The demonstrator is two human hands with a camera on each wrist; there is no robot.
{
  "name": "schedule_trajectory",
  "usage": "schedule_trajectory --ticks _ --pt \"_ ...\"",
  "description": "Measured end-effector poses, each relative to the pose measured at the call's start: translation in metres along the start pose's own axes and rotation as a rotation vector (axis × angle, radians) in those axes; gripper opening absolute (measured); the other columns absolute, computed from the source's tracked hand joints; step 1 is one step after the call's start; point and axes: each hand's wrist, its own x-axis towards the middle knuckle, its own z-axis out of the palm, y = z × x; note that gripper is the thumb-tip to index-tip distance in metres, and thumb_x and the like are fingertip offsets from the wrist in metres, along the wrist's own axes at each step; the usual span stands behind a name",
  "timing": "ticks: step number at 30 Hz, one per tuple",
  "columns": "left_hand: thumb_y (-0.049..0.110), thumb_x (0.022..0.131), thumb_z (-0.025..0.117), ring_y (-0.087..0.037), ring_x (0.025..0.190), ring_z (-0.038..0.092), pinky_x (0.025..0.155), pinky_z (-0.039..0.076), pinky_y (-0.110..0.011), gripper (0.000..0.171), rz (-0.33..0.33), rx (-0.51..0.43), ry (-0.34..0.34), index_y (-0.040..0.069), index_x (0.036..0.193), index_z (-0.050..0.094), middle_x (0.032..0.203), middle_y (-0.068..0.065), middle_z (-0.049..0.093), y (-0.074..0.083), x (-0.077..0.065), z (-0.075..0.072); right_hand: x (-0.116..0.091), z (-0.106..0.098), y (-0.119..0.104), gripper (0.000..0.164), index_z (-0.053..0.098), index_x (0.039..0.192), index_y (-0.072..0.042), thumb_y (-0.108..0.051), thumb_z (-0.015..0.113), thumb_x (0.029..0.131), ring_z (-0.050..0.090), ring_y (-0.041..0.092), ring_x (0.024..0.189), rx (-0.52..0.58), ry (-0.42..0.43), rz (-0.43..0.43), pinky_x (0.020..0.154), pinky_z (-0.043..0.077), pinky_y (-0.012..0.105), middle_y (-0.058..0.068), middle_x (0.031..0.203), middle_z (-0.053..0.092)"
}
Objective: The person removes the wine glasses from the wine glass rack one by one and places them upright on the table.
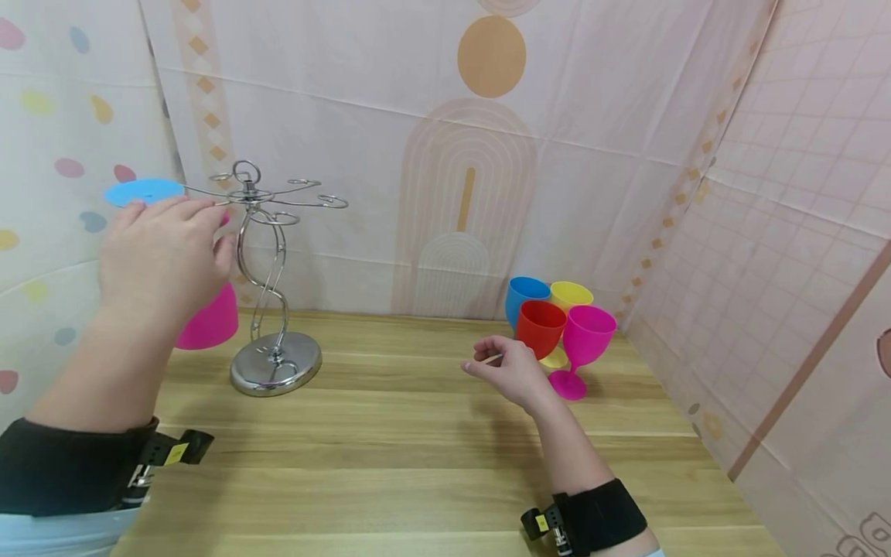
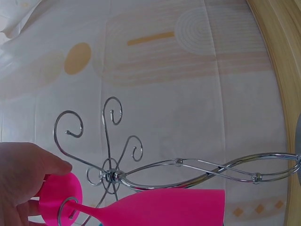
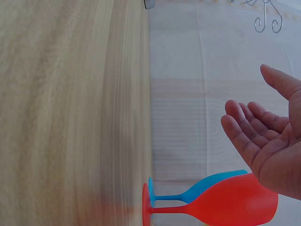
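My left hand [image 1: 160,247] pinches the round foot of a pink plastic goblet [image 2: 174,207] at the left. That goblet is upside down, its bowl hanging below the hand and its stem at a curled hook of a chrome goblet rack [image 1: 275,363]. Behind the hand, a blue goblet foot [image 1: 145,190] shows at another arm of the rack; the rest of it is hidden. My right hand [image 1: 508,371] hovers with relaxed fingers and nothing in it, just left of a red goblet [image 1: 540,329]. In the right wrist view its palm and loosely bent fingers show.
Close around the red goblet stand a blue goblet [image 1: 525,292], a yellow goblet [image 1: 571,294] and a second pink goblet [image 1: 588,336], all upright. A wooden table [image 1: 390,433] carries everything. Patterned cloth [image 1: 348,100] hangs at the back and both sides.
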Motion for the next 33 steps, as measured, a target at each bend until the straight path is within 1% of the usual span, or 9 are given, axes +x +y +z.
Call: schedule_trajectory --ticks 10,15,19,22,24,27,29,30,33 --pt "0.013 0.1 0.054 -0.047 0.134 0.045 0.12 0.023 -0.056 0.042 -0.02 -0.025 0.022 0.001 0.141 0.057 0.138 -0.025 0.057 -0.0043 0.0002 0.0032 -0.0005 -0.0009 -0.0011 0.046 0.068 0.118 -0.015 -0.043 0.082 0.085 0.067 0.022 0.094 -0.006 -0.007 -0.003 0.078 0.059 0.036 -0.001 0.104 0.068" --pt "0.012 0.1 0.053 -0.047 0.134 0.045 0.119 0.025 -0.057 0.042 -0.026 -0.03 0.027 0.003 0.141 0.058 0.138 -0.024 0.058 -0.0055 0.0001 0.0035 -0.0001 -0.0012 -0.0011 0.047 0.068 0.119 -0.015 -0.043 0.083 0.084 0.066 0.021 0.093 -0.007 -0.006 -0.002 0.078 0.059 0.036 -0.001 0.104 0.068" --pt "0.012 0.1 0.05 -0.047 0.134 0.046 0.117 0.027 -0.058 0.043 -0.027 -0.032 0.032 0.005 0.142 0.058 0.139 -0.024 0.057 -0.0058 -0.0008 0.0027 -0.0002 -0.0009 -0.001 0.047 0.068 0.119 -0.015 -0.043 0.083 0.084 0.066 0.021 0.094 -0.012 -0.005 -0.002 0.078 0.059 0.036 -0.002 0.104 0.068" --pt "0.011 0.1 0.048 -0.048 0.133 0.046 0.114 0.03 -0.061 0.044 -0.034 -0.036 0.039 0.007 0.143 0.058 0.14 -0.023 0.056 -0.0045 -0.0023 0.001 -0.0004 -0.0009 -0.0007 0.047 0.068 0.119 -0.015 -0.043 0.082 0.084 0.066 0.021 0.094 -0.013 -0.004 -0.003 0.078 0.059 0.036 -0.002 0.105 0.068" --pt "0.011 0.1 0.048 -0.05 0.13 0.048 0.108 0.037 -0.063 0.045 -0.042 -0.038 0.048 0.008 0.143 0.058 0.14 -0.023 0.056 -0.0036 -0.0032 -0.0003 -0.0005 -0.0009 -0.0005 0.047 0.068 0.119 -0.015 -0.043 0.083 0.084 0.066 0.021 0.094 -0.013 -0.003 -0.004 0.078 0.059 0.036 -0.002 0.105 0.068" --pt "0.01 0.099 0.049 -0.055 0.119 0.053 0.088 0.049 -0.064 0.045 -0.048 -0.039 0.059 0.008 0.143 0.058 0.137 -0.023 0.058 -0.0034 -0.004 -0.0016 -0.0007 -0.0008 0.0002 0.047 0.068 0.119 -0.015 -0.043 0.083 0.084 0.066 0.02 0.093 -0.013 -0.002 -0.008 0.078 0.059 0.036 -0.002 0.105 0.068" --pt "0.01 0.099 0.05 -0.057 0.109 0.055 0.073 0.052 -0.063 0.044 -0.049 -0.04 0.068 0.009 0.143 0.059 0.133 -0.025 0.06 -0.0036 -0.004 -0.0024 -0.0006 -0.0008 0.0006 0.047 0.068 0.119 -0.015 -0.043 0.083 0.084 0.066 0.02 0.094 -0.015 -0.002 -0.01 0.078 0.059 0.036 -0.002 0.105 0.068" --pt "0.01 0.099 0.05 -0.058 0.104 0.056 0.068 0.052 -0.062 0.044 -0.05 -0.04 0.071 0.009 0.143 0.059 0.13 -0.025 0.062 -0.0039 -0.0039 -0.0028 -0.0007 -0.0008 0.0008 0.047 0.068 0.119 -0.015 -0.043 0.083 0.084 0.066 0.02 0.094 -0.014 -0.002 -0.011 0.078 0.059 0.036 -0.002 0.105 0.068" --pt "0.011 0.1 0.05 -0.057 0.101 0.057 0.064 0.053 -0.063 0.045 -0.058 -0.05 0.064 0.01 0.144 0.057 0.124 -0.028 0.064 -0.0046 -0.0036 -0.0048 -0.0007 -0.0009 0.0012 0.048 0.068 0.12 -0.016 -0.043 0.083 0.084 0.066 0.02 0.094 -0.014 0.0 -0.012 0.078 0.059 0.036 -0.002 0.105 0.068"
